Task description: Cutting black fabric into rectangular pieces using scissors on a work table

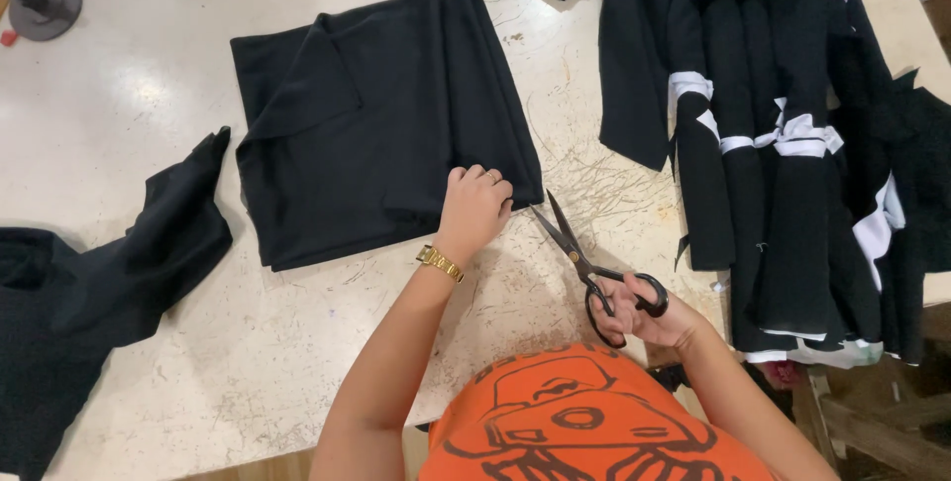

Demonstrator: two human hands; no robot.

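Scissors open in the right hand, blades aimed at folded black cloth beneath left hand, fingers curled, pinning it steady.

Left hand lies curled, knuckles up, arm outstretched; right hand is clenched, wrist bent inward.

Scissors right of folded cloth
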